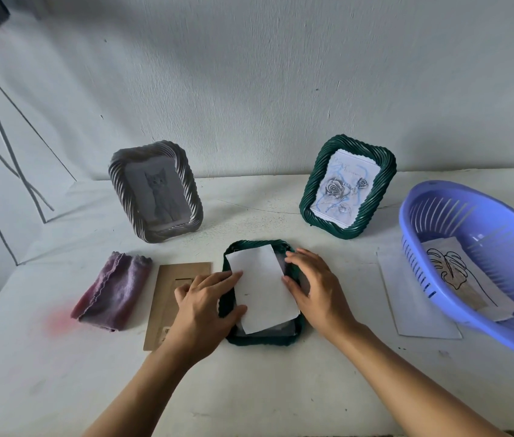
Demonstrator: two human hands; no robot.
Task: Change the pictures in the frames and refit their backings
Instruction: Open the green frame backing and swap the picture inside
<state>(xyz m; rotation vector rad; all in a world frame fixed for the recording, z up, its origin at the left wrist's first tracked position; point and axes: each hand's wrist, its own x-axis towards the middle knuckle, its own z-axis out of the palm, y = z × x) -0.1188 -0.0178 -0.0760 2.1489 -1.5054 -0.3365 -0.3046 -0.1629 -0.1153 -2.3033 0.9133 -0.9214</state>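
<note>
A dark green woven frame (251,339) lies face down on the table in front of me. A white picture sheet (260,287), blank side up, sits slightly askew in its opening. My left hand (206,305) touches the sheet's left edge with its fingertips. My right hand (315,287) touches the right edge, fingers relaxed. The brown cardboard backing (173,293) lies flat to the left of the frame, partly under my left hand. Upright at the back stand a grey frame with a cat picture (154,192) and a green frame with a rose picture (347,187).
A folded purple cloth (112,291) lies at the left. A lilac plastic basket (457,212) at the right holds a leaf-drawing sheet (457,272). A white sheet (413,307) lies beside and partly under the basket. Tripod legs (0,152) stand far left.
</note>
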